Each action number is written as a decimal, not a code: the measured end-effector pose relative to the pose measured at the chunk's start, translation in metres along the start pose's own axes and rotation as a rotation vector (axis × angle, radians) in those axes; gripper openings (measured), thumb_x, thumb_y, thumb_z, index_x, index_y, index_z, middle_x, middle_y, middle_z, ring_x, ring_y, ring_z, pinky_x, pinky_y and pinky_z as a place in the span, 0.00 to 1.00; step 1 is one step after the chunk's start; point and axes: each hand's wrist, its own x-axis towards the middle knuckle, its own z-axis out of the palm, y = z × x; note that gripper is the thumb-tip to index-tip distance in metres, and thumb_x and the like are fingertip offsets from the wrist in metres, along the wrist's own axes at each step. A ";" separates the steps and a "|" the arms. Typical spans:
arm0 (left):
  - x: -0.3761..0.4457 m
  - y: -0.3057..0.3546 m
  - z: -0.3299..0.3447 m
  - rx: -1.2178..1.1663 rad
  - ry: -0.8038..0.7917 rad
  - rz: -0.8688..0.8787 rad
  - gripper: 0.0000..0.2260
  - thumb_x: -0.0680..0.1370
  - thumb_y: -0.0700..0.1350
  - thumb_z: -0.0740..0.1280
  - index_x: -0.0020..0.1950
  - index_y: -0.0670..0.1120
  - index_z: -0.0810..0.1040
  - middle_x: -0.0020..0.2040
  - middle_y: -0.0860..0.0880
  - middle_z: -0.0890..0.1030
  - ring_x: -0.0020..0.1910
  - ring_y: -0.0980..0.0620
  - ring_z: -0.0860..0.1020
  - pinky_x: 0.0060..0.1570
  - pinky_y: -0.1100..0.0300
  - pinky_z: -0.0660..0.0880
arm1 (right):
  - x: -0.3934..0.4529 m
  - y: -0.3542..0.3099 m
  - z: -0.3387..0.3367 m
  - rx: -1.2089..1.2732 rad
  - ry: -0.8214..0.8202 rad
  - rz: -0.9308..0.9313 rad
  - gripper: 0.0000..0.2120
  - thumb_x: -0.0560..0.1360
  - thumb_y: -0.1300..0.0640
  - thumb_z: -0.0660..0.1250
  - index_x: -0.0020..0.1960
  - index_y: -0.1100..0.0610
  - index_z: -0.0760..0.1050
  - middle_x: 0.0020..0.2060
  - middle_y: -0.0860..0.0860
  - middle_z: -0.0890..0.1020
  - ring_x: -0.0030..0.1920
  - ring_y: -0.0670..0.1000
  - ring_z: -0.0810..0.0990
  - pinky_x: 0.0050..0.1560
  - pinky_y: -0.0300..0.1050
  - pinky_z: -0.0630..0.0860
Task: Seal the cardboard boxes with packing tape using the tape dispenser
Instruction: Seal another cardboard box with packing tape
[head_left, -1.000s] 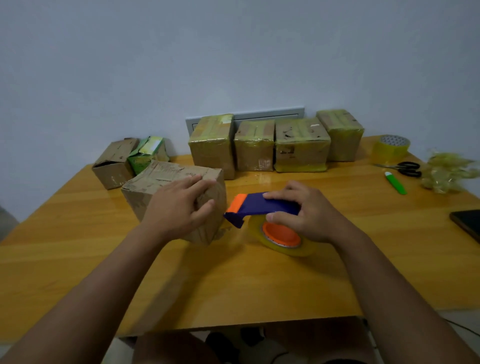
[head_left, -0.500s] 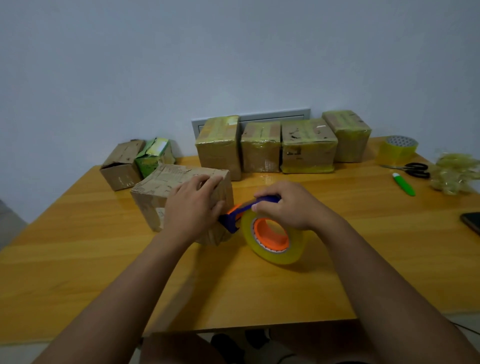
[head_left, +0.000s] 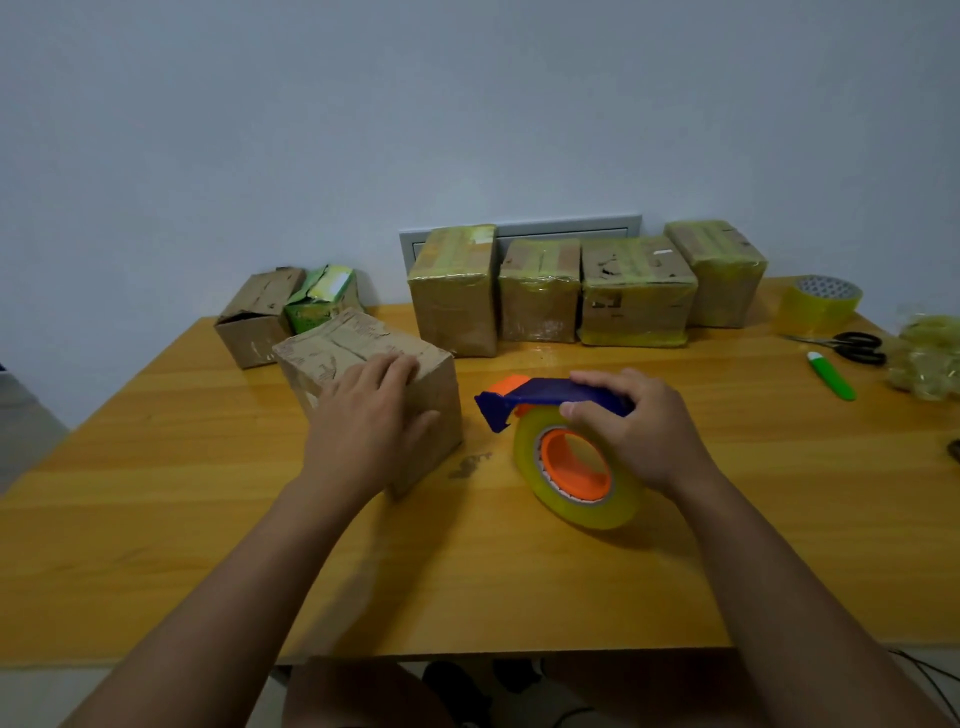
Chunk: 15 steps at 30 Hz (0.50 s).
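Note:
A worn brown cardboard box (head_left: 337, 348) sits on the wooden table (head_left: 156, 519) left of centre. My left hand (head_left: 369, 421) rests on its near top edge, fingers spread flat over the lid and thumb on the front face. To its right my right hand (head_left: 634, 431) grips the blue handle of the tape dispenser (head_left: 524, 397), which has an orange hub and a roll of yellowish clear tape (head_left: 576, 478). The dispenser's blue cutter end points at the box, a short gap away from its right side.
Several taped boxes (head_left: 545, 291) line the wall at the back. An untaped brown box (head_left: 254, 317) and a green carton (head_left: 322, 299) stand back left. At the right lie a spare tape roll (head_left: 823, 301), scissors (head_left: 852, 347), a green knife (head_left: 831, 375) and crumpled tape (head_left: 930, 358).
The dispenser had been pressed against the box's right side half a second ago; it has since pulled back to the right, leaving a gap. My left hand stays on the box.

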 end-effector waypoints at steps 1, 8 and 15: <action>0.001 0.002 0.004 0.031 0.015 0.000 0.26 0.74 0.56 0.70 0.69 0.47 0.71 0.66 0.45 0.75 0.61 0.43 0.74 0.57 0.48 0.72 | 0.000 -0.001 0.004 -0.006 0.031 -0.012 0.19 0.71 0.51 0.74 0.62 0.50 0.80 0.46 0.45 0.76 0.44 0.43 0.76 0.39 0.29 0.69; 0.000 0.003 0.011 0.102 0.087 0.004 0.27 0.72 0.58 0.71 0.67 0.46 0.74 0.63 0.40 0.77 0.59 0.39 0.76 0.56 0.47 0.73 | 0.009 -0.002 0.031 -0.060 0.189 -0.070 0.24 0.72 0.48 0.74 0.66 0.52 0.77 0.51 0.49 0.76 0.49 0.47 0.76 0.41 0.31 0.69; -0.003 -0.021 0.006 0.029 0.078 0.163 0.28 0.70 0.55 0.74 0.68 0.48 0.74 0.64 0.45 0.77 0.62 0.42 0.74 0.56 0.45 0.75 | 0.008 0.007 0.046 -0.089 0.211 -0.085 0.26 0.73 0.47 0.73 0.69 0.52 0.74 0.53 0.49 0.74 0.51 0.48 0.75 0.41 0.32 0.69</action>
